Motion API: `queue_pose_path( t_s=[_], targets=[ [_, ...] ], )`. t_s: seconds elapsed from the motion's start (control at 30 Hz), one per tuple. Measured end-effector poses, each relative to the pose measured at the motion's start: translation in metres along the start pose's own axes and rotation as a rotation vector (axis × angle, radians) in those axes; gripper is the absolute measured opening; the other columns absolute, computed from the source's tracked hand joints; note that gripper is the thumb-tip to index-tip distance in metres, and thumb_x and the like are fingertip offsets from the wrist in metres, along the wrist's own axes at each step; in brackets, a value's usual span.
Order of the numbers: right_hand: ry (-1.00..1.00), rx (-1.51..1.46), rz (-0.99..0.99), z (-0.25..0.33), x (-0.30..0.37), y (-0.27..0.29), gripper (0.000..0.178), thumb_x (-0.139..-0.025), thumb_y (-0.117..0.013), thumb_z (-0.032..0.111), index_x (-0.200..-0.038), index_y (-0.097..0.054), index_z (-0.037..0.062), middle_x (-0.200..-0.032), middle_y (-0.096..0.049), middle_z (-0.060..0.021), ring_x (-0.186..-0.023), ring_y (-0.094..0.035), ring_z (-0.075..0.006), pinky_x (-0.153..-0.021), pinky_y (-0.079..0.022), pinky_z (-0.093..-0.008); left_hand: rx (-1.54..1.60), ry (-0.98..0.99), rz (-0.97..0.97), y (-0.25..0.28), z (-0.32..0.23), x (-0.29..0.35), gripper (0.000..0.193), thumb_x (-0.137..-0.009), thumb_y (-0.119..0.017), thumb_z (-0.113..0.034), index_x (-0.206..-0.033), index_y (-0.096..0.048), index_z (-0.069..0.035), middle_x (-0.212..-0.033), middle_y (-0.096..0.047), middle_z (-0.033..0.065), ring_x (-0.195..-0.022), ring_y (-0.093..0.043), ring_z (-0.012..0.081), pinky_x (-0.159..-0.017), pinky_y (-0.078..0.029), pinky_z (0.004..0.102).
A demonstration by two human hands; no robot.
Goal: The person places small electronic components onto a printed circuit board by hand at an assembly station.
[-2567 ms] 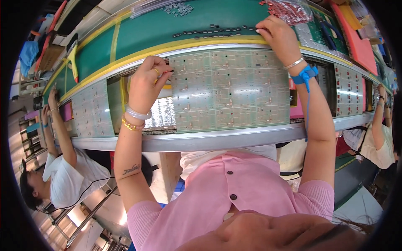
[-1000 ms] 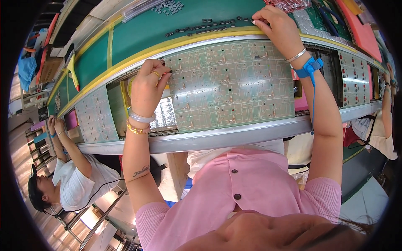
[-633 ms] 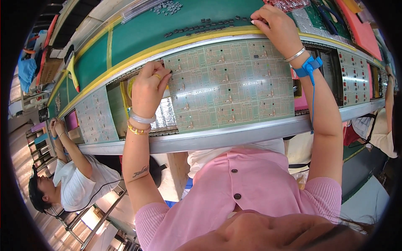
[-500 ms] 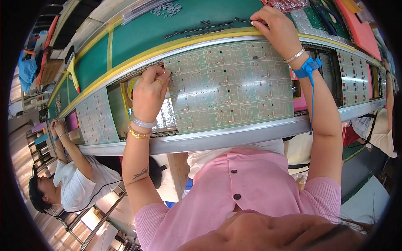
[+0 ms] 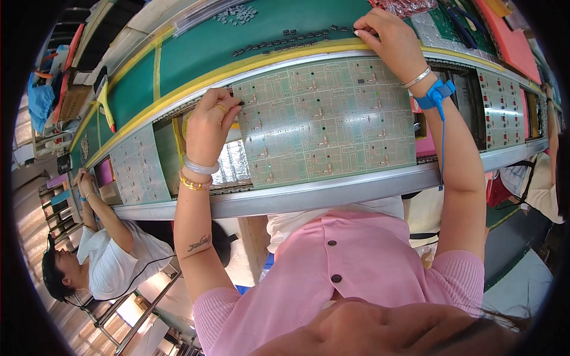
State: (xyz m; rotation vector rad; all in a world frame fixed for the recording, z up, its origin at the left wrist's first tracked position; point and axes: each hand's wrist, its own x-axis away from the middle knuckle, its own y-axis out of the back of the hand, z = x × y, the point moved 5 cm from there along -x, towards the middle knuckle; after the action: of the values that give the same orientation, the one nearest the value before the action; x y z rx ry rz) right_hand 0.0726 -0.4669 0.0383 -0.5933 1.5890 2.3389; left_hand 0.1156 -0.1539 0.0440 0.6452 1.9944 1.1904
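Note:
A wide green circuit board (image 5: 291, 133) lies on the metal-edged rail line in front of me, with small resistors and a few dark parts on it. At its upper left corner, my left hand (image 5: 209, 124) pinches a small black chip between thumb and index finger. My right hand (image 5: 389, 41) reaches past the far rail to the green mat, its thumb and index finger closed at the right end of the loose black chips (image 5: 291, 41). A dark bit shows at those fingertips, too small to make out. A blue wrist strap (image 5: 438, 95) with a cord is on my right wrist.
Grey parts (image 5: 236, 14) lie on the green mat (image 5: 196, 47). Pliers (image 5: 460, 26) and a red bag (image 5: 409, 6) are at the far right. Another board (image 5: 139, 166) sits left, and one with red parts (image 5: 503, 110) right. A co-worker (image 5: 119, 255) works at the left.
My left hand has shifted slightly up and left, its fingers less curled, with the chip still at the board's corner. My right hand has stayed nearly in place.

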Motion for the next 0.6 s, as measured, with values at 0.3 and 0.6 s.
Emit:
queue_pose_path(
  t_s=[0.3,0.6],
  targets=[
    [0.004,-0.002,-0.009,-0.001,0.000,-0.002,0.011,-0.083,-0.065,0.014,-0.090,-0.063,0.0059,-0.085,-0.061,-0.0059,-0.078,-0.061,-0.0251,-0.068,-0.049,-0.0333,-0.029,-0.055,0.017,0.001,-0.001,-0.001,0.014,-0.072,-0.071,0.000,-0.085,-0.067,0.000,-0.087,-0.060,0.0067,-0.073,-0.061,0.0223,-0.064,-0.050,0.0311],
    [-0.004,-0.024,-0.001,0.000,0.001,0.000,0.011,-0.083,-0.064,0.013,-0.091,-0.063,0.0056,-0.086,-0.060,-0.0062,-0.079,-0.060,-0.0245,-0.069,-0.049,-0.0330,-0.385,-0.151,0.085,0.001,-0.026,0.008,0.018,-0.075,-0.063,-0.002,-0.093,-0.067,-0.004,-0.093,-0.059,0.0057,-0.082,-0.060,0.0228,-0.066,-0.051,0.0327]
  ],
)
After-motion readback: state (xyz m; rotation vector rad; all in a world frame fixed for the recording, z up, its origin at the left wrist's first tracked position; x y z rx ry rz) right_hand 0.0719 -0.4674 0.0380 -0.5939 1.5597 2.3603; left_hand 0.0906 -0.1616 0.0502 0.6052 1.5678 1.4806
